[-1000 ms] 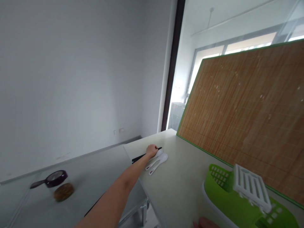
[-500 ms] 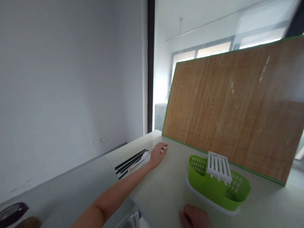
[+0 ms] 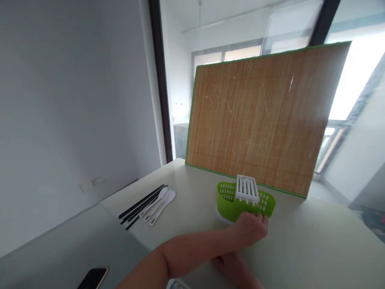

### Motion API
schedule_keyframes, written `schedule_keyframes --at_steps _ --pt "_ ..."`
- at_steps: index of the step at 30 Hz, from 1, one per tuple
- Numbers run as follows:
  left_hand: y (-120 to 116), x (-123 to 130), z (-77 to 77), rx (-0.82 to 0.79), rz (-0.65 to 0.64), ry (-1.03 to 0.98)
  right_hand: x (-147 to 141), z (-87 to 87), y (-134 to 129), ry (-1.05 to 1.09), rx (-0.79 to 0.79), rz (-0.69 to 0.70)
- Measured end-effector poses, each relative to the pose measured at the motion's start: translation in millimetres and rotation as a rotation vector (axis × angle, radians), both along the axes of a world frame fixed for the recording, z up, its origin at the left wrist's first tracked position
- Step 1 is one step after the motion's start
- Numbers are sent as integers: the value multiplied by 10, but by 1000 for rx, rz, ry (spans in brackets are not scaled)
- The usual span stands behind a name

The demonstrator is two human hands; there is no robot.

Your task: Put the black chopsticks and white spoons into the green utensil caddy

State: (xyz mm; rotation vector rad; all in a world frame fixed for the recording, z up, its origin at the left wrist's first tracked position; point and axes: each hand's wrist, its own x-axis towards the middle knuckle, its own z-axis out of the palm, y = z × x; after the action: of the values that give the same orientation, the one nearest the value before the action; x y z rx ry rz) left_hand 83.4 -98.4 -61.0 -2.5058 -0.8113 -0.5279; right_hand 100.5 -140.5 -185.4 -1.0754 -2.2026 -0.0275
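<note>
My left hand [image 3: 252, 229] reaches across to the front right of a green utensil basket [image 3: 231, 208]. Its fingers curl at the front rim of the right compartment, seemingly gripping it. A white slatted rack [image 3: 247, 188] sits across the basket's middle, and a white base shows beneath. Under my left forearm lies my right hand [image 3: 231, 265], low on the table; its fingers are mostly hidden. To the left, three white spoons [image 3: 162, 204] rest side by side, next to several black chopsticks [image 3: 141, 204].
Behind the basket, a bamboo mat board with green edging [image 3: 249, 124] leans upright on the white table [image 3: 192, 212]. A dark phone [image 3: 94, 277] lies at the lower left. A glass wall with a dark frame [image 3: 161, 80] stands beyond.
My left hand has moved right, from beside the spoons to the basket's front rim, uncovering the spoons. My view has turned right. The rack still sits on the basket.
</note>
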Motion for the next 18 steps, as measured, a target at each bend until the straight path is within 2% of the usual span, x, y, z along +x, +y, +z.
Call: schedule_keyframes --at_steps 4,8,13,18 --pt "168 -95 -138 8 20 -14 -21 95 -16 -6 17 35" --pt "343 -336 -146 -31 46 -14 -43 207 -15 -160 -95 46" --pt "722 -830 -50 -161 188 25 -44 307 -4 -277 -102 74" --pt "1207 -1477 30 -261 375 -14 -18 251 44 -298 -38 105"
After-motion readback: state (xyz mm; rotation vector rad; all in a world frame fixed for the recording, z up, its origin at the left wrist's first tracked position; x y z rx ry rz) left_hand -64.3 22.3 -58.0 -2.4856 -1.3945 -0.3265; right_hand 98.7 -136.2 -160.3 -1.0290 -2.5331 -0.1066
